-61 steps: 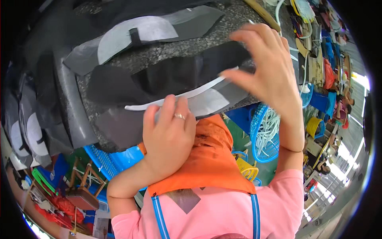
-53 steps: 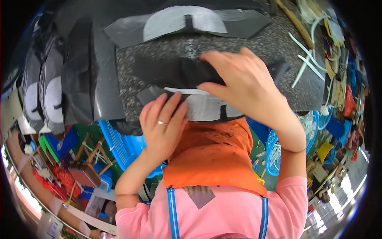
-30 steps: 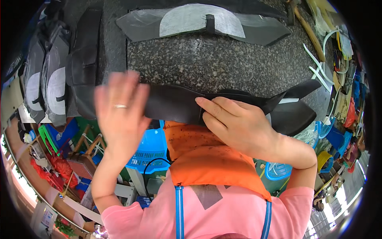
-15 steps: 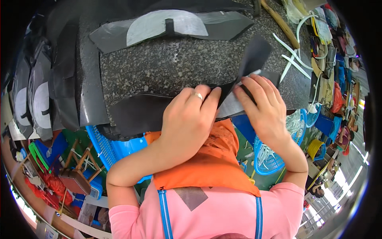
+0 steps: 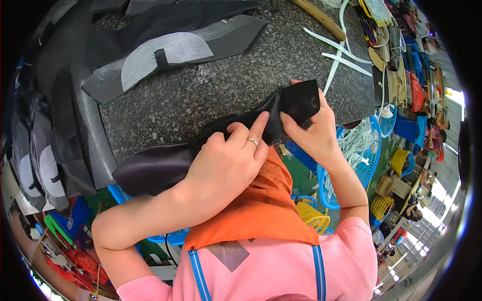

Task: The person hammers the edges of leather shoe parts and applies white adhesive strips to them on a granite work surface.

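A long, dark leather-like piece [image 5: 153,168] lies along the near edge of the speckled stone slab, its smooth side showing at the left. My right hand [image 5: 319,133] grips its raised right end, thumb on the near face and the other fingers mostly hidden behind. My left hand [image 5: 226,160], with a ring on one finger, is on the middle of the same piece. One finger stretches toward the fold beside my right thumb; the others bend over the piece, their tips partly hidden. Farther back lies a flat grey panel [image 5: 236,37] with a pale half-round patch [image 5: 175,49].
White strips [image 5: 346,57] and a wooden stick [image 5: 321,17] lie on the slab [image 5: 196,93] at the far right. More patched panels [image 5: 50,170] hang at the left. Blue baskets, one holding white strips [image 5: 356,145], and a yellow basket [image 5: 314,216] stand below the slab.
The upright flap at the right end is now folded down toward me, its dark face showing. My right hand has shifted its grip to that end; my left hand's finger has stretched out.
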A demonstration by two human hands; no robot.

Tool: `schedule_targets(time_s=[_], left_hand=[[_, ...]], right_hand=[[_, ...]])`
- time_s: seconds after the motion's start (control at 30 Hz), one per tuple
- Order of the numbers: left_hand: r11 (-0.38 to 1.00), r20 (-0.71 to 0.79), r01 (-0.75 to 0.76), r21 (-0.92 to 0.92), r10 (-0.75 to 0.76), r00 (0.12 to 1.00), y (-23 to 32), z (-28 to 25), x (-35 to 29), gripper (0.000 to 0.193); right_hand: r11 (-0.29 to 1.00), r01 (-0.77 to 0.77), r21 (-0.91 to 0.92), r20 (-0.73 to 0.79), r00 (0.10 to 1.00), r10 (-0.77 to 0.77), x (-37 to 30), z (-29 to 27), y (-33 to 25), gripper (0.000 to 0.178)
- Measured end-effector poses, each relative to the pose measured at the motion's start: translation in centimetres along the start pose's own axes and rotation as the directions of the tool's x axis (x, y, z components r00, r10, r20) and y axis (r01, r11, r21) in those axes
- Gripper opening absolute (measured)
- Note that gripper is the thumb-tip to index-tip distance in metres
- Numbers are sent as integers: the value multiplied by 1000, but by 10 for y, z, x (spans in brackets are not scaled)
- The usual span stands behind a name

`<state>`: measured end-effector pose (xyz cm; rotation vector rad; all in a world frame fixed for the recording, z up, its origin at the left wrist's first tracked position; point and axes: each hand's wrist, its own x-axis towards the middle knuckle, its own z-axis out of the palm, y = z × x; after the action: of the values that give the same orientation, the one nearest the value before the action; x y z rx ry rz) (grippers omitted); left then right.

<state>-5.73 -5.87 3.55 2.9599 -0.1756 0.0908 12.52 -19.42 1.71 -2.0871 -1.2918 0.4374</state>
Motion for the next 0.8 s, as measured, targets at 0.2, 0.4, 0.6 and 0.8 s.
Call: schedule_targets(time_s=[0.2, 0.4, 0.6, 0.8], left_hand=[[995, 305, -24, -95, 52, 951, -13, -8, 41, 34], [990, 253, 48, -129, -14, 967, 0, -9, 13, 37], [696, 140, 485, -530, -492, 859, -4, -19, -29, 29], [574, 78, 440, -691, -545, 835, -19, -5, -36, 16]], right_hand=[[911, 244, -331, 65, 970, -236, 0, -4, -2, 33], [891, 358, -280, 173, 931, -320, -22, 1, 0, 56], [901, 419, -109, 288, 881, -375, -2, -2, -7, 60], [857, 503, 111, 353, 786, -507, 22, 19, -42, 26]])
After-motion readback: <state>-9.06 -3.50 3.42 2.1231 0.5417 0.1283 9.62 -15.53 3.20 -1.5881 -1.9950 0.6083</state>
